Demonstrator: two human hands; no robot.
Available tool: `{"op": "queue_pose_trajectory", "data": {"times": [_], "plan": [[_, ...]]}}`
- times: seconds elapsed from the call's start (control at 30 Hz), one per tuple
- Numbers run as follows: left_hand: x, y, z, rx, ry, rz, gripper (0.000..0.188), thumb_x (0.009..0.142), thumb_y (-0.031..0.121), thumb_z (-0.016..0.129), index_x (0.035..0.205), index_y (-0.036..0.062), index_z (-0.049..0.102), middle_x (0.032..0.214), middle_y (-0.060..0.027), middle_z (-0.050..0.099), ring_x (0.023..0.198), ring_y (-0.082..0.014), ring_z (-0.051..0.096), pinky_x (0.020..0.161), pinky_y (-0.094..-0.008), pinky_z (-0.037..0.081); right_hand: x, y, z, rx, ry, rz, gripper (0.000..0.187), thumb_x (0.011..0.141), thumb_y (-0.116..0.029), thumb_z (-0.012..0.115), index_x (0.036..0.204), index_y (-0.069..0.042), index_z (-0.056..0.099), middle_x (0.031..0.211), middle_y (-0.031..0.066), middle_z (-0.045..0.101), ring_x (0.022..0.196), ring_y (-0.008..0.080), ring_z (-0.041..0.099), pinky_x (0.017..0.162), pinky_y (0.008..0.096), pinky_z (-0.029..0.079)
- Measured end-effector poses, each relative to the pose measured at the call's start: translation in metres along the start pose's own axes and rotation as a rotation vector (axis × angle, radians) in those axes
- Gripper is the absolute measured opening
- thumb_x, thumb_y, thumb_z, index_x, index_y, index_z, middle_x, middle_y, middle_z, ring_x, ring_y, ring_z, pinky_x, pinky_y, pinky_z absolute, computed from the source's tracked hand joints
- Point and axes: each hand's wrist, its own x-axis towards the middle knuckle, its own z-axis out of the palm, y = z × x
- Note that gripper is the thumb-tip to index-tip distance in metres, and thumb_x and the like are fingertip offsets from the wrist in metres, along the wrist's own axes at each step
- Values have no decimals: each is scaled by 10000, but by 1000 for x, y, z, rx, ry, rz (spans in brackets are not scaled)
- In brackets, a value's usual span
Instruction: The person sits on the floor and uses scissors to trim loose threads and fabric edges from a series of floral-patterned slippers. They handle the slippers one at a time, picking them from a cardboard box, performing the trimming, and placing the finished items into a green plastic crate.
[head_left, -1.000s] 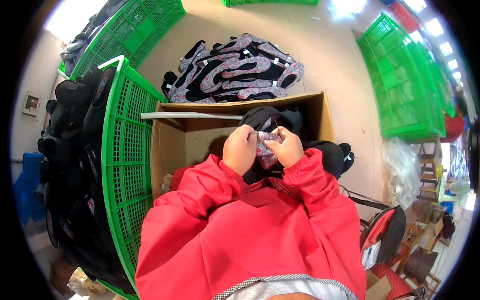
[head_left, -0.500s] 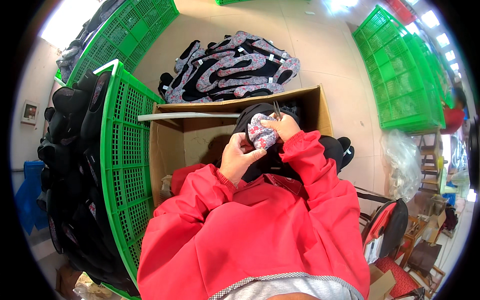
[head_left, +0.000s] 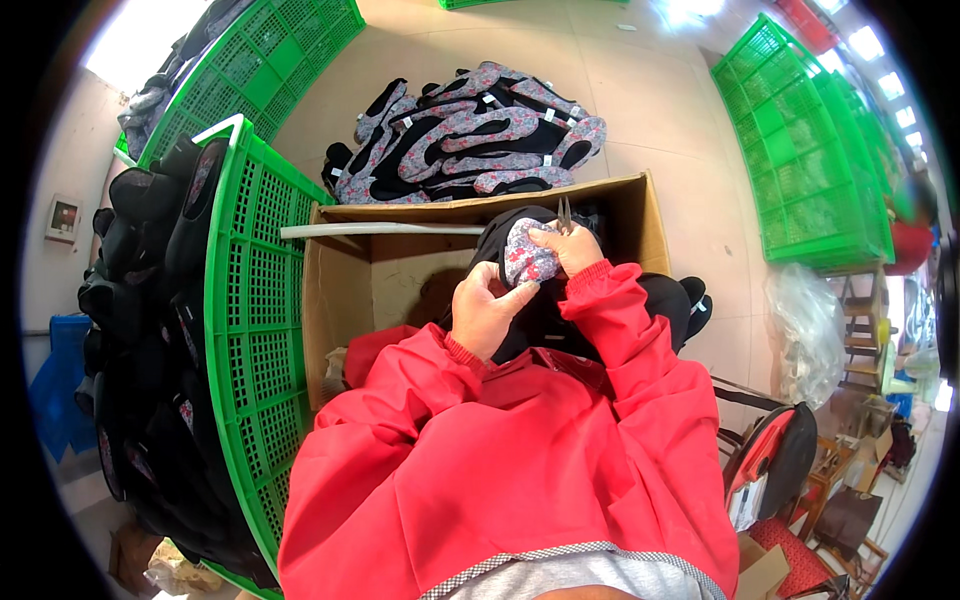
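Note:
Both hands are in front of me over a cardboard box, working on a grey and red floral fabric slipper [head_left: 527, 258] with black material around it. My left hand [head_left: 484, 308] is closed on its lower left edge, thumb and fingers pinching the cloth. At the upper right, my right hand [head_left: 570, 250] grips small metal snips [head_left: 565, 213], whose blades point up and away from me. The thumb of that hand also presses on the floral cloth. Whether the blades are parted is hard to make out. The slipper's underside is hidden.
The cardboard box [head_left: 400, 212] has a pale rod [head_left: 385, 230] across it. Beyond lies a pile of floral and black slippers [head_left: 470, 140]. A green crate [head_left: 250, 320] with black slippers [head_left: 150, 340] stands left. Green crates [head_left: 805, 150] and a clear plastic bag [head_left: 805, 325] are at right.
The slipper has been turned slightly and lies flatter, showing a broader floral face. The view has shifted a little; both hands keep their grip.

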Motion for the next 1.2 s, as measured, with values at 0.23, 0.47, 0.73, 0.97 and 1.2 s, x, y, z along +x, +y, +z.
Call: {"op": "queue_pose_trajectory", "data": {"times": [0.23,0.47,0.73,0.97,1.2], "plan": [[6,-8,-4,-25,-7,-64,196,803,-10,739,913,18,579,854,-8,628,751,-65,567,683,-216,469,3,11,10,-23,111,-108,245,783,-98,792,896,-20,589,765,44,639,610,127,611,559,287,510],[10,8,-15,-162,-50,-138,199,783,-24,751,894,24,593,821,-5,622,719,-69,569,670,-212,472,0,15,14,-260,151,-207,264,847,-227,731,895,-11,586,715,36,605,558,113,559,504,284,464],[32,43,-40,-252,-357,-415,153,840,39,740,910,33,604,822,-17,622,712,-80,573,658,-210,479,-4,-10,10,-385,95,8,300,850,-287,709,928,-26,584,757,50,609,564,136,555,469,295,446],[24,35,-33,-215,-265,-328,147,849,71,741,874,33,601,776,8,610,651,-72,550,613,-214,473,0,-2,14,-442,198,-32,286,831,-257,721,909,-14,591,728,65,620,592,146,580,529,319,476],[10,20,-9,404,81,146,191,747,68,739,858,-12,606,657,-22,589,577,-88,519,550,-261,456,-16,14,25,-602,388,-411,312,829,-272,726,847,10,595,703,75,610,636,176,584,631,331,473]]}}
